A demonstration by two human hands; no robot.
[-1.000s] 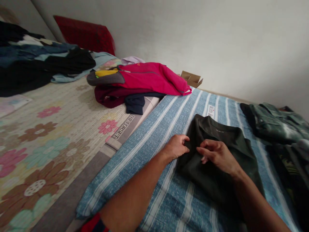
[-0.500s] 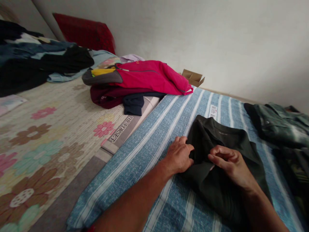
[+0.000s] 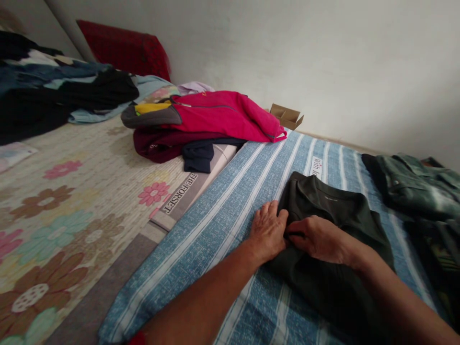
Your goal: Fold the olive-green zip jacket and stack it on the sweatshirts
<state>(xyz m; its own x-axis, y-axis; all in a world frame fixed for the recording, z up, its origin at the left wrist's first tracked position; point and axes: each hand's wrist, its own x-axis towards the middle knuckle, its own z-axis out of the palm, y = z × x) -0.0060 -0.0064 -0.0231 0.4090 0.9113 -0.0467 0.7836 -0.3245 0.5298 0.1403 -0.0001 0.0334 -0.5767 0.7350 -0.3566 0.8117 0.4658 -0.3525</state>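
A dark green shirt (image 3: 319,282) lies partly folded on the blue striped sheet, its neckline toward the wall. My left hand (image 3: 269,229) rests flat along the shirt's left edge, fingers spread and pointing away from me. Close beside it, my right hand (image 3: 316,237) is closed, thumb and fingers pinching a bit of the shirt's cloth near that same edge. The right forearm crosses over the shirt and hides part of its right side.
Folded dark green clothes (image 3: 417,187) are stacked on the right. A pink jacket (image 3: 223,115) tops a pile beyond the blue sheet (image 3: 201,239). Dark clothes (image 3: 97,91) lie at the far left on a flowered cover (image 3: 108,191). A cardboard box (image 3: 287,115) stands by the wall.
My right hand has moved left across the shirt, bringing the pinched cloth up to my left hand. The left hand has barely shifted and lies flatter.
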